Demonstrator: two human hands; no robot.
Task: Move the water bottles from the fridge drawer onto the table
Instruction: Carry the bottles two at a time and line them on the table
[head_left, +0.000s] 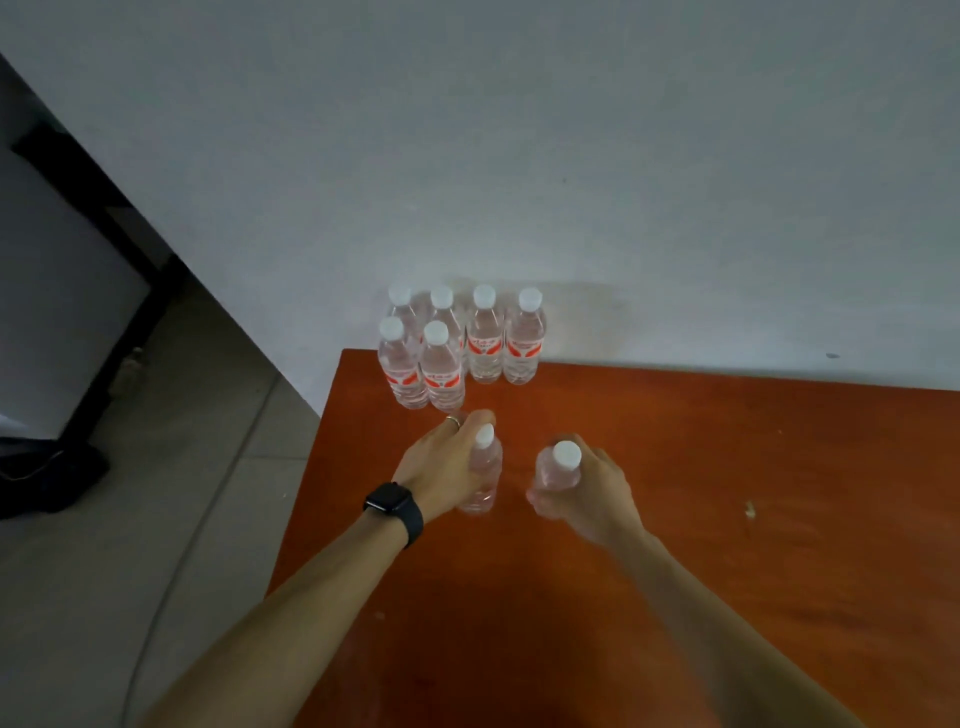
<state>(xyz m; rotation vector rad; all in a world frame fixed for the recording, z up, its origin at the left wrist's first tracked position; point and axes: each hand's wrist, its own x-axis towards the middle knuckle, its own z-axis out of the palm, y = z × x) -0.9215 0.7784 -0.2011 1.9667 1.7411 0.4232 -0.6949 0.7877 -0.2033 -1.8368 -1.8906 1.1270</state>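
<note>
Head view: six water bottles (457, 353) stand grouped at the far corner of the table (727, 467), so much looks done. The left hand (441, 462) grips a seventh bottle (487, 475) and the right hand (597, 491) grips an eighth bottle (558, 473), both upright just short of the group. The fridge drawer is unseen, so I cannot tell what remains.

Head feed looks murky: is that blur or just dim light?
Head view: both. The light is dim and flat overall; motion blur smears the right hand and right-hand bottle; the left hand and left-hand bottle are slightly soft; the six standing bottles read clearly.
</note>
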